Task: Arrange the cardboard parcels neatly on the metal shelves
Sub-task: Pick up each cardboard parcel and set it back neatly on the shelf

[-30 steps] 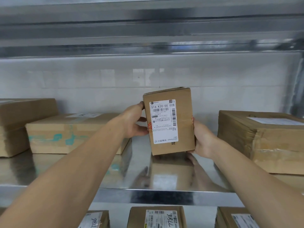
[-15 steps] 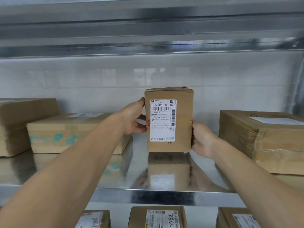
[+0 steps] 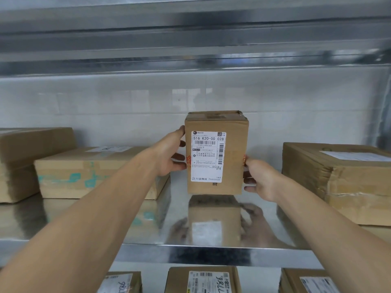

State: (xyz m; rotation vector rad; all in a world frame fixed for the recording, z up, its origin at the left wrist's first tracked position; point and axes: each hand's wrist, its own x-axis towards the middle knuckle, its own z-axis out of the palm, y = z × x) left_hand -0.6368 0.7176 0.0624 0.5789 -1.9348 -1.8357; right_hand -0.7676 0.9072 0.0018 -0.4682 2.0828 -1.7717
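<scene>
Small box (image 3: pixel 215 153): It is seen in the middle of the frame. It is stood on the shiny metal shelf (image 3: pixel 127 229), and its bottom edge meets its own mirror picture in the metal.
Way it points: It is stood up tall, so its long side runs up and down. Its white label (image 3: pixel 208 156) is turned to the camera, with the print the right way up. The taped end is turned up.
Left hand (image 3: pixel 169 155): The arm is stretched in from the lower left. The left side of the small box is gripped, with the thumb up near the top corner and the fingers curled round the side.
Right hand (image 3: pixel 260 180): The arm is stretched in from the lower right. The right side is held lower down, with the thumb and fingers pressed on it.
Flat box (image 3: pixel 95 172): It is laid flat at the left, just beside the left wrist, and marked with green tape.
Big box (image 3: pixel 338 182): It is laid at the right, apart from the small box.
Lower boxes (image 3: pixel 203 280): They are seen along the bottom edge, under the shelf.
</scene>
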